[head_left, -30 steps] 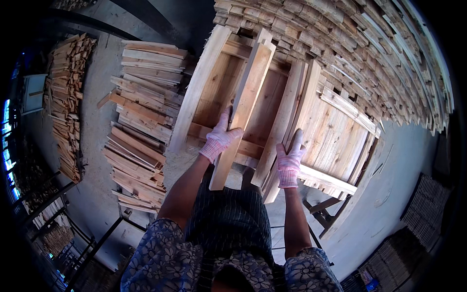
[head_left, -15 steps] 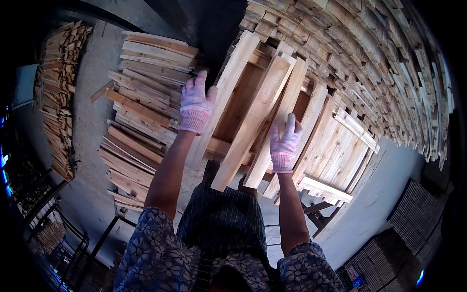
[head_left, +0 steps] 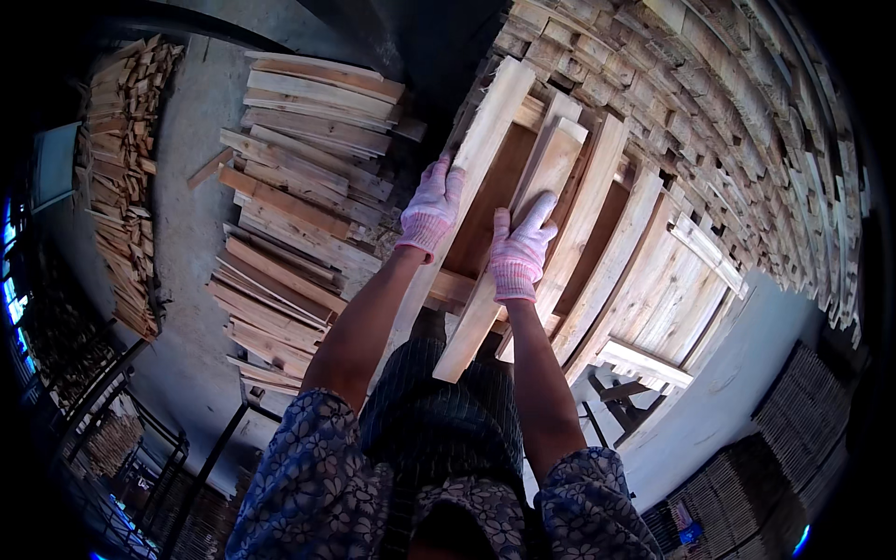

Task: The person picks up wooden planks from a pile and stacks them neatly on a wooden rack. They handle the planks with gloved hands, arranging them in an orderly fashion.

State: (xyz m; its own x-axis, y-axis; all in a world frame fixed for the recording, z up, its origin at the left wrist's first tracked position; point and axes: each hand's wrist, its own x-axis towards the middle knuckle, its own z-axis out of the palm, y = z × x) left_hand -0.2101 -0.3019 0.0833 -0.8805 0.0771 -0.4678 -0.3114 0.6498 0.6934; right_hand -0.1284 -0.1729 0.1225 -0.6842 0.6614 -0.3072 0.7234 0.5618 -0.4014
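Both my hands wear white-and-pink knit gloves. My left hand is closed at the outer left edge of a long pale board; part of its fingers is hidden at that edge. My right hand lies across a loose wooden plank, its thumb at the left side and its fingers along the right side. That plank rests slanted on the slatted wooden frame, and its near end sticks out toward me. More slats lie side by side to the right of my right hand.
Loose boards are piled to the left, with a longer wood heap beyond. A tall stack of timber rises at the far right. A boarded panel lies right of the slats. Dark slatted stacks stand lower right.
My left hand has lowered to the left board's edge and closed there. My right hand has moved left onto the loose plank. The view has shifted slightly.
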